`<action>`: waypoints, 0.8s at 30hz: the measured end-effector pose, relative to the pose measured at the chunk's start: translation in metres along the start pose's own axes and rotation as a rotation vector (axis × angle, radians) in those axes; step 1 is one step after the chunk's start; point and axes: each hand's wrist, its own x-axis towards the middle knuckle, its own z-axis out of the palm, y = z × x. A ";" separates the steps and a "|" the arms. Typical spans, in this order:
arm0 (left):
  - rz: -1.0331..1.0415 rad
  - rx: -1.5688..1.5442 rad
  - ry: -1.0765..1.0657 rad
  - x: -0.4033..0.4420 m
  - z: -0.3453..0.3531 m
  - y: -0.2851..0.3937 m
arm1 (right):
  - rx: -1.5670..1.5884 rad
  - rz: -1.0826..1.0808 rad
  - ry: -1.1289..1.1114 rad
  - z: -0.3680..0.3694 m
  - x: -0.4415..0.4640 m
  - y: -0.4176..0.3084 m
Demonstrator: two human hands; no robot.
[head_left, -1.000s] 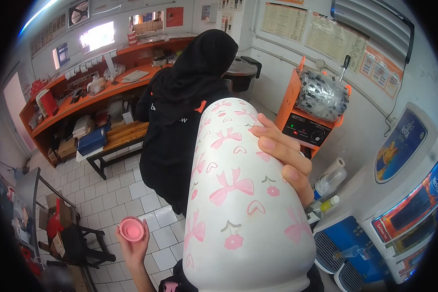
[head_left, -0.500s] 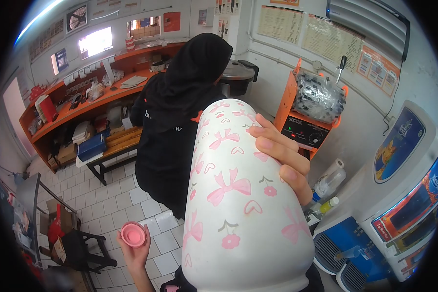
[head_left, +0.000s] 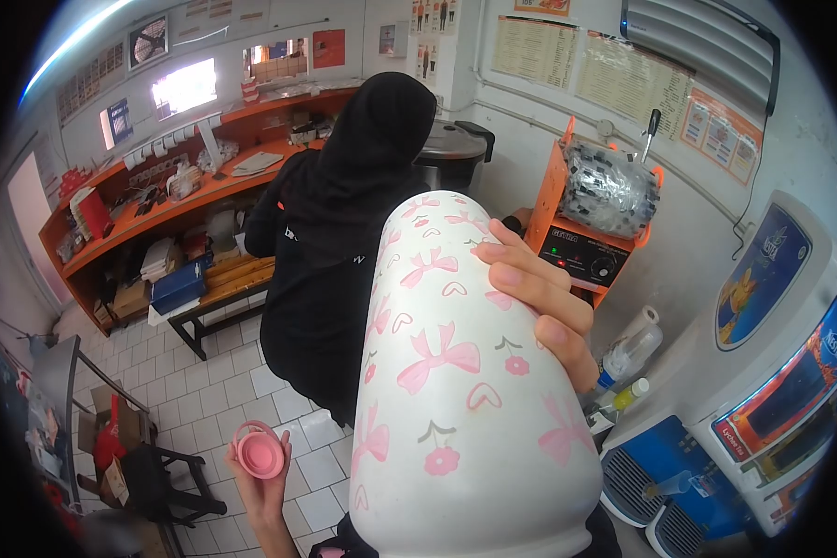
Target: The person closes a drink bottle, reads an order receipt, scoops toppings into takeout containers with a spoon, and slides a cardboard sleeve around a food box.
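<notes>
At 5 o'clock off frame centre, white bottle (head_left: 470, 409) is filling right hand (head_left: 547, 307), which is gripping its side at 3, while left hand (head_left: 262, 498) is holding pink cap (head_left: 262, 457) at 7; firm, spread grip should be steadying the bottle best.

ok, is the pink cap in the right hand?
No, the left hand holds the pink cap, while the right hand is on the patterned bottle.

Two bare hands: left hand (head_left: 262, 496) at seven o'clock, right hand (head_left: 553, 302) at three. One round pink lid (head_left: 260, 454) at seven; one white, pink-bowed tapered vessel (head_left: 474, 423) at five; one black-clothed person (head_left: 330, 242) at ten; one boxy orange machine (head_left: 578, 253) at two.
</notes>
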 end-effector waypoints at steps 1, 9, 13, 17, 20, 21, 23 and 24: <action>0.015 0.035 -0.005 0.000 -0.001 0.000 | -0.005 0.001 0.017 0.002 0.000 -0.001; 0.013 0.031 0.015 -0.004 0.004 0.001 | 0.006 0.020 -0.012 -0.001 0.000 -0.003; -0.015 0.020 -0.053 -0.005 0.005 0.000 | 0.014 0.019 0.011 0.001 -0.001 -0.004; -0.024 0.017 -0.053 -0.007 0.008 0.000 | 0.008 0.017 0.014 0.000 -0.001 -0.004; -0.031 0.017 -0.060 -0.006 0.007 0.000 | -0.001 0.022 -0.013 -0.002 0.001 -0.005; -0.031 0.017 -0.060 -0.006 0.006 0.001 | -0.004 0.024 -0.022 -0.002 0.002 -0.005; -0.041 -0.001 -0.041 -0.006 0.005 0.001 | 0.000 0.019 -0.011 -0.001 0.001 -0.005; -0.040 -0.001 -0.042 -0.006 0.005 0.001 | 0.001 0.017 -0.007 0.000 0.001 -0.005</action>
